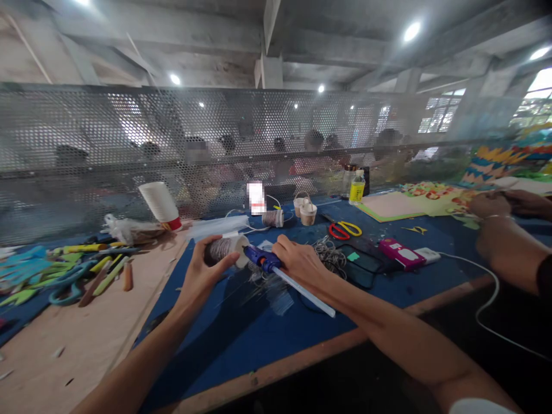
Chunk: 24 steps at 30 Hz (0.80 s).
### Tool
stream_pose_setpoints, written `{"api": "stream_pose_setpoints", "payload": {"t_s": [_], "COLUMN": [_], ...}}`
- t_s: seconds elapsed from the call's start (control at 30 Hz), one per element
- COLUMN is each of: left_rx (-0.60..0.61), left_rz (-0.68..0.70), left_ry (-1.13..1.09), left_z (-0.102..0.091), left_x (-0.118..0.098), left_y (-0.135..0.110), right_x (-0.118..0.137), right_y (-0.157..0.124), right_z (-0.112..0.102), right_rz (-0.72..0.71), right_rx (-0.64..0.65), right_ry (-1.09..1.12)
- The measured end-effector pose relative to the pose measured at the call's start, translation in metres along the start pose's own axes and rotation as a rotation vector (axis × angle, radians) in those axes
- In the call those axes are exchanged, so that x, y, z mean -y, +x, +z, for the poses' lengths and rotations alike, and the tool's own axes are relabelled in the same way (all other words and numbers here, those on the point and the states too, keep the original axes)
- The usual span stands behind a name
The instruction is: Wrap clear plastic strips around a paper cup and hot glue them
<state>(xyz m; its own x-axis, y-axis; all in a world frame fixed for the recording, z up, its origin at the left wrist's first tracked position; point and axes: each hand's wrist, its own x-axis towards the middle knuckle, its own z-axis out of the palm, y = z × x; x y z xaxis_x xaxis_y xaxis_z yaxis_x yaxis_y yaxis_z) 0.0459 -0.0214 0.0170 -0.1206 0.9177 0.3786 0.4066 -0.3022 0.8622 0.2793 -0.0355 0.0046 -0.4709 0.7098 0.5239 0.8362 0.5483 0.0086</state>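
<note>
White-ended spool of greyish cord [227, 248] fills the left grip [204, 270]; the right grip [297, 259] clasps a glue gun [264, 260].

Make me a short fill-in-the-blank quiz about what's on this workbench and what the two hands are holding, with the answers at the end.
1. The right hand grips a glue gun whose body is ____.
2. In the view, the cord-wound piece held by the left hand lies to the ____ of the glue gun.
3. The scissors have one red handle loop and one ____ loop.
4. The tilted stack of white cups is ____ at its lower end.

Missing words: blue; left; yellow; red.
</note>
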Motion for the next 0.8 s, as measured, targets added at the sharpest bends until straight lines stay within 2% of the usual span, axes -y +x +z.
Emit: {"api": "stream_pose_setpoints", "payload": {"t_s": [0.17,0.33,0.5,0.8], "left_rx": [0.032,0.136,0.224,0.207], "left_rz": [-0.113,-0.252,-0.284,-0.288], "left_ry": [-0.177,-0.362,-0.436,-0.427], "left_z": [0.000,-0.001,-0.003,-0.002], "left_x": [0.010,0.021,0.021,0.008], "left_y": [0.004,0.007,0.005,0.000], "right_x": [0.000,-0.003,-0.007,-0.011], "right_y": [0.000,0.002,0.003,0.004], "right_z": [-0.004,-0.002,0.008,0.018], "right_rz": [0.013,0.094,0.125,0.126], "right_rx": [0.033,-0.085,-0.117,-0.139], "right_ry": [0.125,0.323,0.356,0.330]}}
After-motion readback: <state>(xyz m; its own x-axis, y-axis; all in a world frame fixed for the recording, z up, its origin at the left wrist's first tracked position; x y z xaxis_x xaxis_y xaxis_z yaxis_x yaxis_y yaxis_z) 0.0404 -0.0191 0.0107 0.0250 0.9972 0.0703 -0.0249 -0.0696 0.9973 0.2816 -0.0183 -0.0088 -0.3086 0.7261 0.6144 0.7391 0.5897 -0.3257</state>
